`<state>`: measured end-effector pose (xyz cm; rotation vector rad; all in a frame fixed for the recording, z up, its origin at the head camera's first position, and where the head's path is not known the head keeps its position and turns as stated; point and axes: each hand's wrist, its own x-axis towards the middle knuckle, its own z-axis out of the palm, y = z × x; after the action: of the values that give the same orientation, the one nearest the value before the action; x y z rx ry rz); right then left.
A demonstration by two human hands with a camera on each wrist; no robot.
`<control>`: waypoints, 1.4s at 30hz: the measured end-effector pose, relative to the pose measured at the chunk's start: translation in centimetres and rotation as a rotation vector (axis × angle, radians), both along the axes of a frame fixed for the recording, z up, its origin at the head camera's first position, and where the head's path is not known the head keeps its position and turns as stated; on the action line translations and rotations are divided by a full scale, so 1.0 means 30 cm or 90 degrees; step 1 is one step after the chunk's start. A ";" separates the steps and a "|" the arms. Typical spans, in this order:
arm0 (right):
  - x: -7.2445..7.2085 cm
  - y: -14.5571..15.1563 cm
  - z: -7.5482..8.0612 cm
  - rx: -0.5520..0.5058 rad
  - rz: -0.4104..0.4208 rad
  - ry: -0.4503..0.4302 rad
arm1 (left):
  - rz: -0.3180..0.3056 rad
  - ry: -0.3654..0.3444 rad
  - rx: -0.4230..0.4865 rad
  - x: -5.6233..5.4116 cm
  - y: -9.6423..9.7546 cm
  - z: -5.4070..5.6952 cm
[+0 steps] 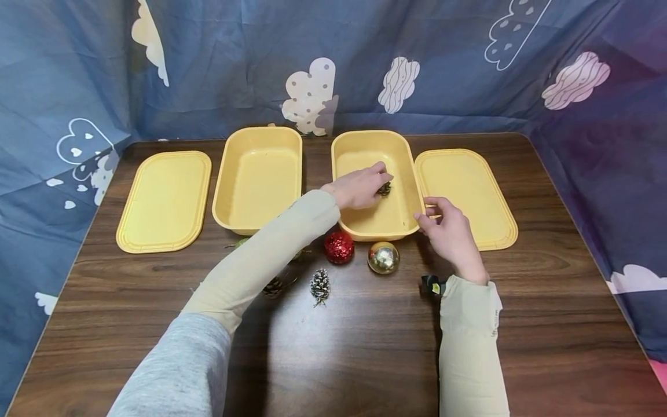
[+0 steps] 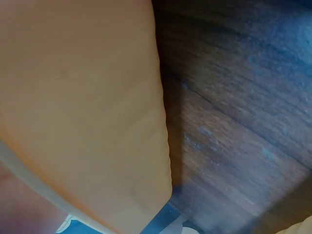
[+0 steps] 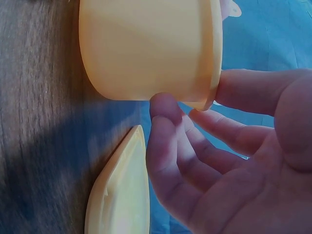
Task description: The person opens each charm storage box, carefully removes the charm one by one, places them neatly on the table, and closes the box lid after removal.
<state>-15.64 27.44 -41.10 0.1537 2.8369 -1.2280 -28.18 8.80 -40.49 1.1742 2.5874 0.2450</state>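
My left hand reaches down inside the right-hand yellow box, its fingers curled at a small dark pine cone. That hand partly covers the cone. At the same box's right side, my right hand grips the wall, with the thumb at the rim and fingers against the outside; the right wrist view shows these fingers close up. In front of the box lie a red glitter ball and a shiny gold ball. A frosted pine cone rests nearer on the table.
Left of centre stands another yellow box. Yellow lids lie flat on the outer sides, one at left and one at right. My left sleeve partly hides a brown pine cone. Behind the table hangs a blue cloth.
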 end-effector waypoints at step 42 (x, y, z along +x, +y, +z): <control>0.002 0.007 0.000 -0.002 0.009 0.002 | 0.010 -0.058 0.035 0.024 -0.007 -0.009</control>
<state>-15.57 27.64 -41.12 0.1322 2.8331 -1.2306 -27.45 8.60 -40.75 1.1350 2.5270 0.3664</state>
